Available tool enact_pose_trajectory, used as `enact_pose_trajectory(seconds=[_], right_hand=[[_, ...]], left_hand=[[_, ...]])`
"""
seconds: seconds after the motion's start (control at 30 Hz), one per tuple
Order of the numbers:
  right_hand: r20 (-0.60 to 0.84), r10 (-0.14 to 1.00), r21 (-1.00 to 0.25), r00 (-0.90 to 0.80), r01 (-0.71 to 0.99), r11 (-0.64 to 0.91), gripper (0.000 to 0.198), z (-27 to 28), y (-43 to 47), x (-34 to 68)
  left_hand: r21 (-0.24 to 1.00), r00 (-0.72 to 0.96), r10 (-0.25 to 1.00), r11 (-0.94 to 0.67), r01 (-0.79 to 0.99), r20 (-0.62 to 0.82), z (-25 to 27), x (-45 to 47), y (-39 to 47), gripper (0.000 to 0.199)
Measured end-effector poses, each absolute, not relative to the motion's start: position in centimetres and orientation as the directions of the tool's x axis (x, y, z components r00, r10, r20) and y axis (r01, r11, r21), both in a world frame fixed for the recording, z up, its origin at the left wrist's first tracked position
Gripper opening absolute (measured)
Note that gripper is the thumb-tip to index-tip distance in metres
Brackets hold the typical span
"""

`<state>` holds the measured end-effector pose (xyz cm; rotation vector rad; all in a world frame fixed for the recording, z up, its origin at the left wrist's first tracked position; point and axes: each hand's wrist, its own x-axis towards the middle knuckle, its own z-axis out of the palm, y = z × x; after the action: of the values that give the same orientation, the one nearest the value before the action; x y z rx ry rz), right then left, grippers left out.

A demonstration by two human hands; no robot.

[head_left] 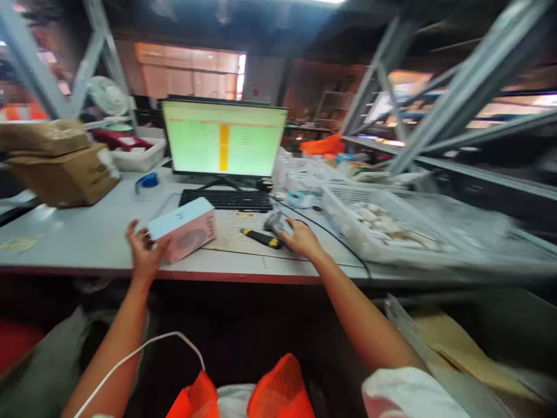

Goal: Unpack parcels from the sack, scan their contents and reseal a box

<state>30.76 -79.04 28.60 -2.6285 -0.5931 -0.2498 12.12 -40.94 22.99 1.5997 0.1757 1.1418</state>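
A box (191, 229) with a pale blue top and a pink printed side lies slantwise on the desk, in front of the keyboard. At its left end is my left hand (145, 249), fingers spread and partly curled; the thumb is at the box's near corner, and whether it touches is unclear. My right hand (300, 237) is wrapped round a grey barcode scanner (275, 223), somewhat blurred and partly covered by the fingers. A black and yellow utility knife (261, 238) lies just left of the scanner, on a flat cardboard sheet (228, 235).
Behind stand a black keyboard (226, 200) and a lit monitor (224, 139). White baskets (348, 229) with small items line the right side. Cardboard boxes (65, 174) stand at the left, near a blue tape roll (148, 181). A black cable (335, 237) crosses the desk; a white cord (143, 347) hangs below.
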Motion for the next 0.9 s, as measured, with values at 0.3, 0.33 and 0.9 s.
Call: enact_pose_trajectory(seconds=[0.3,0.33,0.9], right_hand=[[0.110,0.162,-0.149,0.981,0.177,-0.973,0.067,26.2,-75.4,33.0],[0.096,0.159,-0.134,0.983,0.171,-0.976,0.065,26.1,-75.3,33.1],[-0.262,0.726,-0.531,0.636,0.533,-0.659,0.048,42.5,-73.5,31.0]], left_hand=[[0.937,0.754,0.580,-0.322,-0.134,0.307,19.9,12.6,-40.9,0.078],[0.917,0.749,0.569,-0.376,-0.131,0.340,19.9,12.3,-41.1,0.080],[0.230,0.593,0.004,-0.924,-0.306,0.805,18.6,8.9,-44.5,0.069]])
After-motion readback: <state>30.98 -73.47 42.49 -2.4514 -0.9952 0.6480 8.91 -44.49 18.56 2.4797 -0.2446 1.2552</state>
